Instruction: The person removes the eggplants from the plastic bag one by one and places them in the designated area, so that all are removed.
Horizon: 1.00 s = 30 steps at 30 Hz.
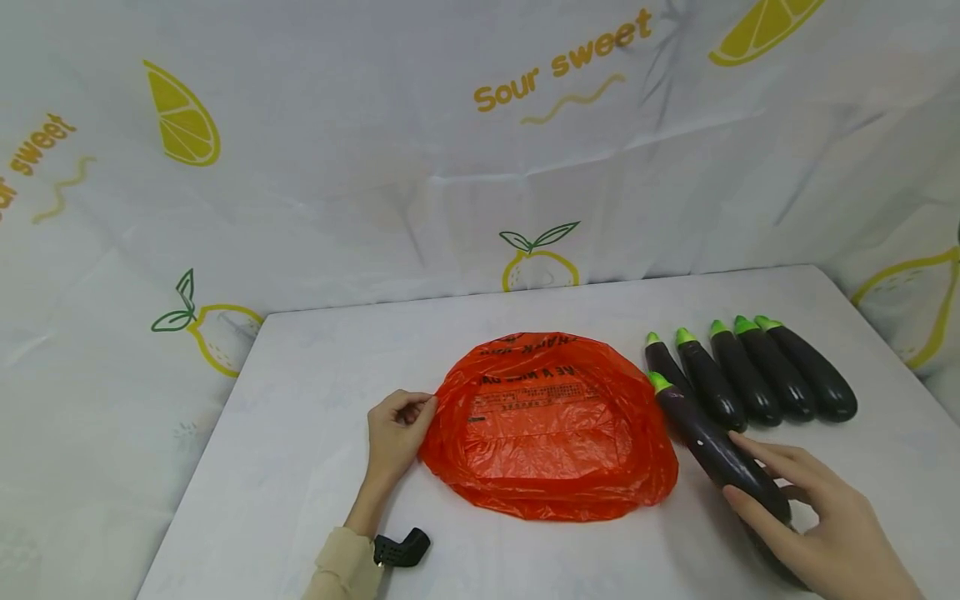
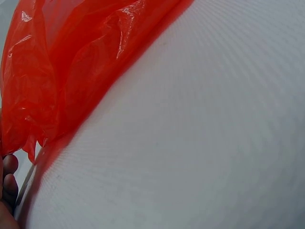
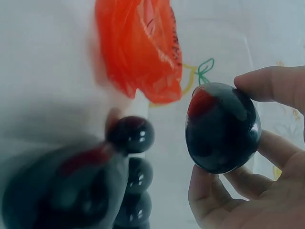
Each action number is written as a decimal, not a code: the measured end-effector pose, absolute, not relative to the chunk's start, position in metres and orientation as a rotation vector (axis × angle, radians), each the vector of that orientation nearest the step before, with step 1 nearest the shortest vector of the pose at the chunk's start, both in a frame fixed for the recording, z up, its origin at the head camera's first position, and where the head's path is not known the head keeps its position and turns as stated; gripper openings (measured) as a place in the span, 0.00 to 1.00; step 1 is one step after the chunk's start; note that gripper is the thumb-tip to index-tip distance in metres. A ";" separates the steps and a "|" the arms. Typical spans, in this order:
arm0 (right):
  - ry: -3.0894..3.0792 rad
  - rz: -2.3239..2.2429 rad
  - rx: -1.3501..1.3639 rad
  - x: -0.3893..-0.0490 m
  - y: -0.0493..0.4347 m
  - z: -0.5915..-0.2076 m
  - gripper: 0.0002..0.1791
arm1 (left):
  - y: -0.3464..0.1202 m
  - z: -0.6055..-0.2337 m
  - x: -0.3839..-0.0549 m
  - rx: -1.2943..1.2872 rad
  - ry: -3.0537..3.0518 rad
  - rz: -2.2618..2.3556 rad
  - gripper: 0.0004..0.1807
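A red plastic bag (image 1: pixel 547 446) with dark print stands with its mouth spread on the white table. At its left rim my left hand (image 1: pixel 397 429) pinches the film between thumb and fingers; only some fingertips show in the left wrist view. My right hand (image 1: pixel 832 521) grips a dark purple eggplant (image 1: pixel 708 446) by its thick end, its green stem tip pointing at the bag's right side. In the right wrist view the held eggplant (image 3: pixel 224 129) is seen end-on, thumb and fingers around it. Another eggplant (image 1: pixel 772 557) lies below it, mostly hidden.
Several more eggplants (image 1: pixel 742 379) lie side by side at the back right of the table (image 1: pixel 315 375), stems toward the far edge. A white cloth (image 1: pixel 337 167) printed with lemons hangs behind the table. A black device (image 1: pixel 405 550) sits on my left wrist.
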State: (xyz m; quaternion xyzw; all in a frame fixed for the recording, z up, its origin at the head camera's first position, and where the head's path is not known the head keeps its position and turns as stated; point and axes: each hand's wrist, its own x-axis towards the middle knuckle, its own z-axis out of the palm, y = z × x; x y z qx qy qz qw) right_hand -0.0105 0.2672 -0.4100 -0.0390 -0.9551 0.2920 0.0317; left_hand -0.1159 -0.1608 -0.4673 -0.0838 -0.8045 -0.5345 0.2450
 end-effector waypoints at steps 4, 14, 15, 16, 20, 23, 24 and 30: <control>-2.956 0.879 -0.188 -0.009 0.276 -0.411 0.37 | -0.161 -0.468 -0.116 -0.243 -2.192 -1.452 0.03; -2.953 0.833 -0.415 0.001 0.299 -0.426 0.36 | -0.161 -0.467 -0.116 -0.235 -2.211 -1.430 0.03; -2.934 0.841 -0.450 0.003 0.299 -0.428 0.36 | -0.161 -0.467 -0.116 -0.233 -2.216 -1.426 0.03; -2.918 0.847 -0.484 0.005 0.300 -0.429 0.35 | -0.161 -0.466 -0.116 -0.232 -2.220 -1.425 0.03; -2.841 0.834 -0.568 0.010 0.305 -0.439 0.34 | -0.161 -0.467 -0.116 -0.231 -2.222 -1.418 0.03; -2.803 0.825 -0.590 0.013 0.308 -0.447 0.34 | -0.161 -0.468 -0.116 -0.235 -2.215 -1.421 0.03; -2.796 0.825 -0.598 0.015 0.309 -0.448 0.34 | -0.161 -0.468 -0.116 -0.236 -2.212 -1.422 0.03; -2.773 0.829 -0.683 0.023 0.314 -0.460 0.36 | -0.162 -0.468 -0.116 -0.238 -2.216 -1.422 0.03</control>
